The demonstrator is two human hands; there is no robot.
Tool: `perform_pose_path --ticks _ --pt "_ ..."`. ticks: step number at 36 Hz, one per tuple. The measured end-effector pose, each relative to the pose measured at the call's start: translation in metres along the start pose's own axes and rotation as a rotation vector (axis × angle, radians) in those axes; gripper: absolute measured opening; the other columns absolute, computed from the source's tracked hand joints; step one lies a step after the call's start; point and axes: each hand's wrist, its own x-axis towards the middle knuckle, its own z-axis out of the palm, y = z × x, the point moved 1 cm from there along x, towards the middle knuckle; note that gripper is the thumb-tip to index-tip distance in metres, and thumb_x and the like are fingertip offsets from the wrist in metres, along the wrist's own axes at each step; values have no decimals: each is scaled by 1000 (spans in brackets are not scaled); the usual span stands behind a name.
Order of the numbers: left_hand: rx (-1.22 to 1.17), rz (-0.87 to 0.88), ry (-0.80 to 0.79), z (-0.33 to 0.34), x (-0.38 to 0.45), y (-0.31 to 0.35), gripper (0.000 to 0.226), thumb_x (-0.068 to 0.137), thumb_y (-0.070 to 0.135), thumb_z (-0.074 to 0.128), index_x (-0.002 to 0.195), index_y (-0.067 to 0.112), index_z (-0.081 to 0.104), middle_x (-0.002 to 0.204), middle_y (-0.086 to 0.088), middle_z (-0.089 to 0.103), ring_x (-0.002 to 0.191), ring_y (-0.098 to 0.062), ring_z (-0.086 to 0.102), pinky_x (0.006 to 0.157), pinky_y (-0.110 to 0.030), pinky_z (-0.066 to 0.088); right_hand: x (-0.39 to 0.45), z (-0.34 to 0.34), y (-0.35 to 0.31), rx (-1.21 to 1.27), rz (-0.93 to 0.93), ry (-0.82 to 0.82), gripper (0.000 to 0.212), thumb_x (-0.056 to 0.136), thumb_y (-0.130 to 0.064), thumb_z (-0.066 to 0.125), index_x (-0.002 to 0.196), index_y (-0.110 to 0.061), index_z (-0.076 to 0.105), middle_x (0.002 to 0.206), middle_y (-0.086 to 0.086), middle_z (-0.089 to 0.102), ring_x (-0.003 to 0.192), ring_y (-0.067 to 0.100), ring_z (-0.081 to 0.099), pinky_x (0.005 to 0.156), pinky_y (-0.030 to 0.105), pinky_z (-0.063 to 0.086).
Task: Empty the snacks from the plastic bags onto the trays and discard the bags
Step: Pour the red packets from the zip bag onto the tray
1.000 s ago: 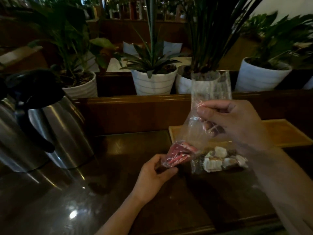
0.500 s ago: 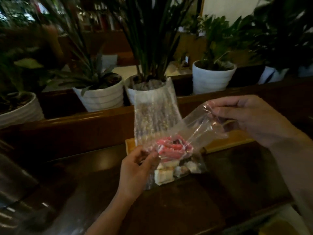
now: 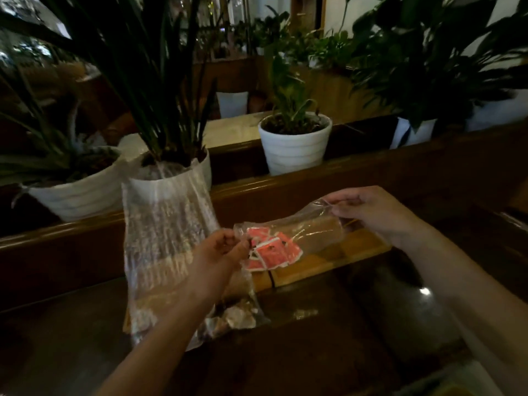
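Clear plastic bag (image 3: pixel 288 235) held roughly level above wooden tray (image 3: pixel 328 260). Left hand (image 3: pixel 220 252): fingers pinching the bag's closed end. Right hand (image 3: pixel 371 212): fingers curled, pinching the opposite end. Red-and-white snack packets (image 3: pixel 271 251) gathered inside the bag near the left hand, over the tray's left part. Second plastic bag (image 3: pixel 168 238) with pale snacks (image 3: pixel 240 317) standing on the dark surface (image 3: pixel 328 352), just left. White plant pots (image 3: pixel 294 144) behind.

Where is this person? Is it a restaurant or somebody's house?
Probably a restaurant or tea house, though I can't be sure. White plant pots line a dark wooden divider like those between booths, another table sits beyond it, and a wooden serving tray waits for snacks.
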Motion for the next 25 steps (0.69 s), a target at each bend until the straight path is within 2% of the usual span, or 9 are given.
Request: perform_pose_path --ticks 4,6,10,12,16,20,22,25 --pt "38 12 -10 17 15 9 2 90 10 64 88 10 65 71 -4 68 62 -11 64 56 -21 51 15 -11 21 -3 32 6 21 91 -12 62 106 -23 72 97 2 74 89 18 71 69 31 56" --pt "87 12 -13 23 22 12 2 90 14 65 88 13 65 70 -2 68 60 -9 65 55 -20 52 20 -14 29 11 39 12 21 91 -11 61 106 -22 72 97 4 74 90 20 70 67 30 56" --pt "150 -29 -24 30 36 16 7 88 22 68 88 16 65 77 -5 72 65 -12 69 58 -25 54 27 -17 43 60 72 22 22 93 -10 59 108 -21 72 103 6 74 94 22 70 74 33 59" --pt "182 -43 -33 33 42 19 8 88 22 68 90 15 64 82 -7 72 71 -17 69 61 -28 55 29 -17 48 67 86 22 22 94 -11 58 105 -24 71 101 4 73 94 20 69 74 31 57" --pt "239 -48 -66 38 49 27 12 87 24 67 94 15 63 88 -5 70 78 -19 69 62 -26 55 32 -14 60 107 108 8 19 94 -12 58 100 -25 70 96 5 72 90 21 68 78 37 55" --pt "322 -17 -91 40 58 35 6 89 21 66 93 17 64 87 -3 69 76 -16 67 61 -23 53 40 -9 73 167 161 26 23 93 -10 59 114 -15 67 91 4 72 81 18 67 68 33 55" --pt "350 -6 -103 42 64 41 2 89 19 66 90 19 64 86 -3 69 75 -14 67 60 -22 52 44 -8 79 199 182 32 22 93 -9 59 111 -16 68 90 4 72 81 18 67 71 36 57" --pt "383 12 -111 42 72 51 3 90 18 64 88 20 65 89 -6 71 81 -21 70 70 -34 59 47 -6 86 221 191 39 22 92 -8 59 111 -16 68 88 6 71 79 20 67 80 42 56"
